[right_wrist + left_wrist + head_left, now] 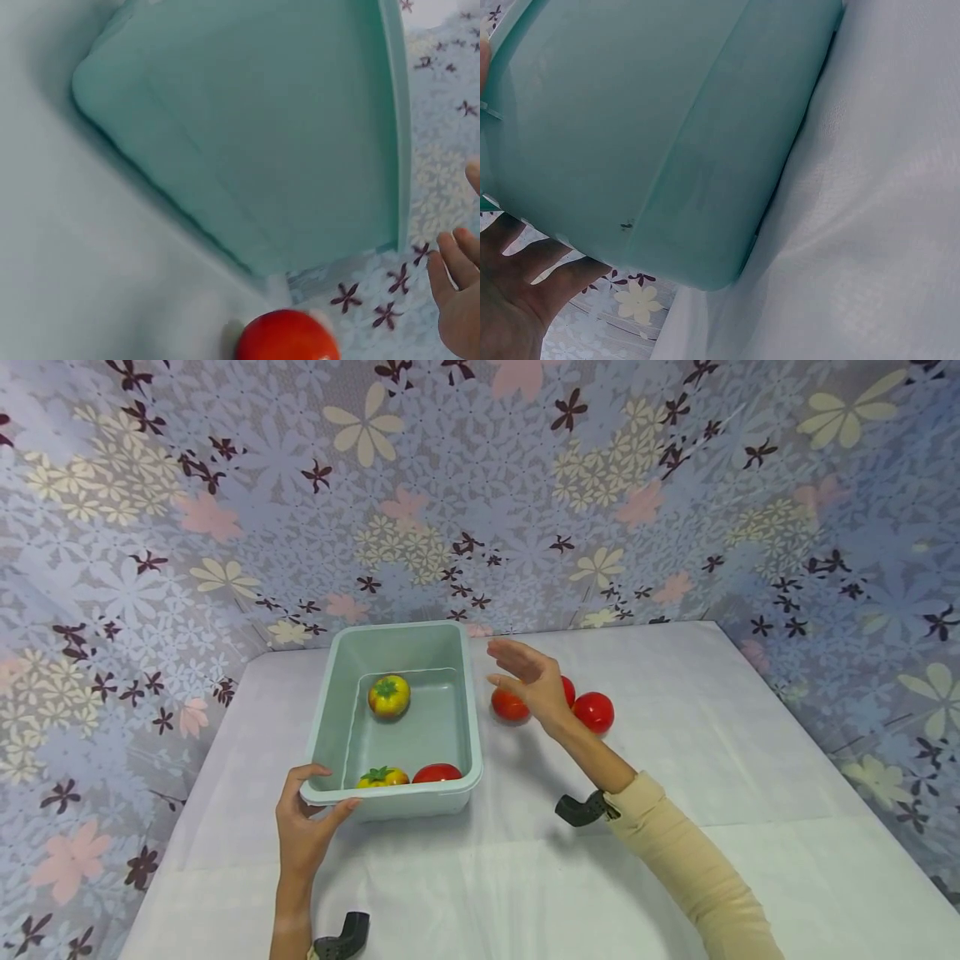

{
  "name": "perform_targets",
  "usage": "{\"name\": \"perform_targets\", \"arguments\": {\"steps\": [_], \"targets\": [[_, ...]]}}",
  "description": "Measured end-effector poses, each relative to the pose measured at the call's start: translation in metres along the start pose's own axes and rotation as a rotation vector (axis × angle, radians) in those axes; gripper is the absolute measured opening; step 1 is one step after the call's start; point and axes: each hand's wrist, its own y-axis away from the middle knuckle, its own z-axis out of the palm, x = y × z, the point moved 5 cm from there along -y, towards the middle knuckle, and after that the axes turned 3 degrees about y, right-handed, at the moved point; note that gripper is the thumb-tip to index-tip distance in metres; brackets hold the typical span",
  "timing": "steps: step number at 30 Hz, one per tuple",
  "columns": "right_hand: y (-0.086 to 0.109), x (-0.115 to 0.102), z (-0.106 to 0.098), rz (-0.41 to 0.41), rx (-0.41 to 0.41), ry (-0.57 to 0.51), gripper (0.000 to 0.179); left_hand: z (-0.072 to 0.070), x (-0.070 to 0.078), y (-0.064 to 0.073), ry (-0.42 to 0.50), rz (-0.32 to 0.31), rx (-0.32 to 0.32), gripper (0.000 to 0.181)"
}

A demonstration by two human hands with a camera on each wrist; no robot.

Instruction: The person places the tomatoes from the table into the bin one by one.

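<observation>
A pale green plastic bin stands on the table, its near left corner held by my left hand, thumb outside the rim. In the left wrist view, fingers lie along the bin's wall. Inside are a yellow-green tomato, a similar yellow-red tomato and a red tomato, the last two partly hidden by the near rim. My right hand hovers right of the bin with fingers extended, holding nothing. Beneath and beside it are an orange-red tomato and red tomatoes, one partly covered by the hand.
A white cloth covers the table. Flower-patterned fabric rises behind the table and along both sides. A black wrist mount sits under the right forearm, another by the left.
</observation>
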Motion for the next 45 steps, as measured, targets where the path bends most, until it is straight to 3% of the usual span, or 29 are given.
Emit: {"name": "perform_targets", "arguments": {"steps": [5,10,15,20,27,32,37,40,45], "targets": [[0.002,0.021,-0.013,0.125,0.126,-0.006,0.051,0.000,-0.009,0.000,0.006,0.010,-0.006,0.054],[0.009,0.041,-0.021,0.255,0.209,-0.049,0.056,0.000,0.001,0.000,0.006,0.004,-0.006,0.053],[0.012,0.057,-0.026,0.295,0.269,-0.069,0.060,0.000,0.012,-0.001,0.020,0.013,-0.009,0.051],[0.015,0.067,-0.030,0.320,0.301,-0.042,0.059,-0.001,-0.005,-0.001,0.019,0.012,-0.004,0.053],[0.018,0.076,-0.032,0.355,0.262,-0.007,0.063,-0.002,-0.017,0.000,-0.001,0.007,0.000,0.053],[0.017,0.079,-0.028,0.350,0.187,0.101,0.068,-0.002,-0.019,0.001,0.003,0.003,-0.001,0.053],[0.016,0.079,-0.026,0.313,0.132,0.227,0.072,0.000,0.004,-0.002,0.011,-0.006,-0.010,0.053],[0.017,0.089,-0.030,0.335,0.136,0.296,0.071,0.001,0.013,-0.002,0.008,-0.009,-0.011,0.051],[0.020,0.099,-0.038,0.450,0.163,0.300,0.068,-0.001,-0.010,-0.001,0.001,-0.024,-0.002,0.055]]}}
